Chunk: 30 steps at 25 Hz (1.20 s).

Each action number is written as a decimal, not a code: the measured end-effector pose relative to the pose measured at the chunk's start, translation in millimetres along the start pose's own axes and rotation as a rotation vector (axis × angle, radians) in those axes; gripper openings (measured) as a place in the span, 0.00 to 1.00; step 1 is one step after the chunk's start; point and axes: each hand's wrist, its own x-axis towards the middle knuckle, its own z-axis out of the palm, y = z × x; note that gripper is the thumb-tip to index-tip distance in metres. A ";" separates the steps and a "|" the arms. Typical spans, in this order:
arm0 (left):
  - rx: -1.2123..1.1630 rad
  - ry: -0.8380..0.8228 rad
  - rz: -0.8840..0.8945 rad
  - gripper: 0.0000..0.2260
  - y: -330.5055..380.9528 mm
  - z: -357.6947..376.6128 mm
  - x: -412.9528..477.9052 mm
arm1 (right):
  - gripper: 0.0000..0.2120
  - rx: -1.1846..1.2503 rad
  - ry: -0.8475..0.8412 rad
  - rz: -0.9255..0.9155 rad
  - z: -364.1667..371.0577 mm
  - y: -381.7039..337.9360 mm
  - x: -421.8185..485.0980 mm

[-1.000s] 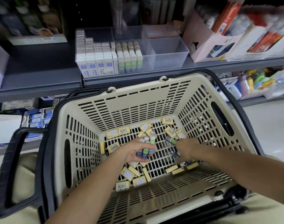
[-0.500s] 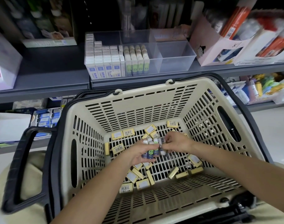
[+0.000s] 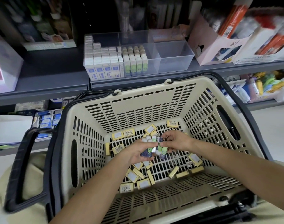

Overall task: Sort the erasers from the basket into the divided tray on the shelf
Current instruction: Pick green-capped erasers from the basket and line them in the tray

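A cream slotted basket with black handles holds several yellow erasers scattered on its floor. Over the basket's middle, my left hand grips a bunch of green-and-white erasers with smiling faces. My right hand pinches two more of the same erasers right against that bunch. On the grey shelf behind stands the clear divided tray. Its left part is full of white-and-blue erasers, the middle holds a row of green ones, and the right part shows nothing inside.
A pink cardboard display box and red-and-white packs stand right of the tray. A white box sits at the shelf's far left. Lower shelves carry blue packs and colourful items. The basket's black handle juts left.
My right hand moved left from the basket floor with erasers and now meets the bunch in my left hand. The view shifted so the shelf sits slightly lower and to the right.
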 end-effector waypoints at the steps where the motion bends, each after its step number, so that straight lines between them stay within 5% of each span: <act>1: -0.003 -0.008 0.003 0.10 0.5 -0.5 0.1 | 0.09 0.005 0.008 0.000 -0.3 0.2 0.5; 4: -0.042 0.004 0.010 0.10 2.0 -2.1 0.9 | 0.07 -0.014 0.083 -0.075 -4.6 -1.7 0.9; 8: -0.133 0.058 -0.040 0.15 3.2 -3.4 2.4 | 0.06 -0.239 0.283 -0.406 -8.4 -4.6 -2.1; 11: -0.229 -0.053 -0.027 0.20 6.2 -0.1 -1.2 | 0.07 -0.499 0.223 -0.544 0.9 -1.7 -4.5; 14: -0.279 -0.042 0.025 0.17 9.8 0.0 -3.5 | 0.10 -0.425 0.176 -0.427 1.2 -1.6 -3.6; 20: -0.159 0.097 0.071 0.08 10.9 -1.2 -3.2 | 0.06 0.142 0.082 -0.206 -11.7 -18.7 -5.9; 25: -0.073 -0.126 0.041 0.21 8.5 8.9 -8.4 | 0.09 0.162 0.079 -0.198 -5.1 -24.2 -10.7; 30: -0.094 -0.069 0.063 0.15 5.9 4.8 -2.3 | 0.08 0.269 0.149 -0.107 -16.2 -20.6 -9.1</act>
